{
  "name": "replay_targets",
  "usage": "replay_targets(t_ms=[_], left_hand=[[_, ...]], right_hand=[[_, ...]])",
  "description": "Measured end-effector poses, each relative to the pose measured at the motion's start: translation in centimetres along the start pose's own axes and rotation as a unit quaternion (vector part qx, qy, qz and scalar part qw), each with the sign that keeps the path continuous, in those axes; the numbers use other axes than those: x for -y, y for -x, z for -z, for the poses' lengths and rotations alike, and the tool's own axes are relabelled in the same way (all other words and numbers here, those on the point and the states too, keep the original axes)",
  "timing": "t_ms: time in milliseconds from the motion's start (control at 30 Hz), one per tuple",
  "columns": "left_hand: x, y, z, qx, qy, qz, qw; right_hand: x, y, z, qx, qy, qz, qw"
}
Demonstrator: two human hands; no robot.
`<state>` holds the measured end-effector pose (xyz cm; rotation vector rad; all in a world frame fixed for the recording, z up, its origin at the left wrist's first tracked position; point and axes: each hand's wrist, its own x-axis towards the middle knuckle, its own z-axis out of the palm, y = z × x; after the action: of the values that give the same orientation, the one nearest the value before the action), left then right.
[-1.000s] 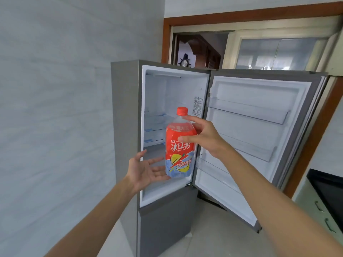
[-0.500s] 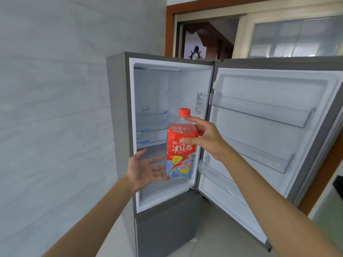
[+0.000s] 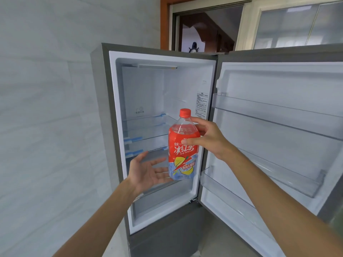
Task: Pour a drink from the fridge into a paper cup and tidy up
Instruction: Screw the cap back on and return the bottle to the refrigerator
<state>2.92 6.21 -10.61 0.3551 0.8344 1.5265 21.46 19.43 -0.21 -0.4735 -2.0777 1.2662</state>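
A large ice tea bottle (image 3: pixel 182 147) with a red cap and red label is held upright in front of the open grey fridge (image 3: pixel 105 115). My right hand (image 3: pixel 207 136) grips the bottle's upper part from the right. My left hand (image 3: pixel 148 170) is spread palm up at the bottle's base, fingertips touching its lower left side. The fridge compartment behind holds only bare glass shelves (image 3: pixel 146 127). No paper cup is in view.
The fridge door (image 3: pixel 278 130) stands wide open to the right, with see-through door racks. A pale tiled wall (image 3: pixel 46 108) runs along the left. A wood-framed doorway (image 3: pixel 204 28) and a window show above the fridge. Floor tiles lie below.
The view has closed in on the fridge, which looks larger. Both hands and the bottle keep about the same pose in front of the compartment.
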Motion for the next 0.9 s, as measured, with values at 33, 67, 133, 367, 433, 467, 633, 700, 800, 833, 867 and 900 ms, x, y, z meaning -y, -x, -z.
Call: replay_targets(t_ms=[33, 67, 133, 367, 433, 467, 633, 700, 800, 833, 867, 900], left_hand=[[-0.5, -1.1, 0.2, 0.002, 0.004, -0.002, 1.000], [-1.0, -2.2, 0.4, 0.002, 0.009, -0.005, 1.000], [-2.1, -4.5, 0.8, 0.003, 0.022, -0.010, 1.000], [-6.2, -11.1, 2.1, -0.018, 0.036, -0.035, 0.999], [-7.2, -12.3, 2.4, -0.024, 0.049, -0.040, 0.998], [-7.7, -12.9, 2.7, -0.026, 0.053, -0.042, 0.997], [-9.8, -14.8, 3.5, -0.041, 0.070, -0.066, 0.995], [-10.7, -15.5, 4.0, -0.048, 0.075, -0.074, 0.993], [-12.3, -16.8, 4.6, -0.069, 0.072, -0.087, 0.991], [-12.8, -17.3, 4.7, -0.078, 0.068, -0.091, 0.990], [-13.4, -17.8, 4.7, -0.086, 0.064, -0.096, 0.990], [-13.9, -18.3, 4.8, -0.094, 0.059, -0.103, 0.988]], right_hand=[[-0.5, -1.2, 0.2, 0.001, 0.001, 0.000, 1.000], [-1.1, -2.4, 0.4, 0.002, 0.000, 0.002, 1.000], [-2.2, -4.9, 0.8, 0.003, -0.002, 0.002, 1.000], [-5.1, -12.8, 1.4, 0.004, -0.017, 0.008, 1.000], [-5.5, -14.5, 1.4, 0.004, -0.024, 0.009, 1.000], [-5.7, -15.4, 1.4, 0.006, -0.024, 0.011, 1.000], [-6.1, -19.5, 1.1, 0.022, -0.036, 0.022, 0.999], [-6.4, -21.2, 0.9, 0.035, -0.042, 0.028, 0.998], [-7.2, -24.3, 0.5, 0.056, -0.043, 0.029, 0.997], [-7.4, -25.3, 0.3, 0.063, -0.043, 0.030, 0.997], [-7.7, -26.4, 0.1, 0.071, -0.041, 0.032, 0.996], [-7.9, -27.3, -0.1, 0.077, -0.039, 0.036, 0.996]])
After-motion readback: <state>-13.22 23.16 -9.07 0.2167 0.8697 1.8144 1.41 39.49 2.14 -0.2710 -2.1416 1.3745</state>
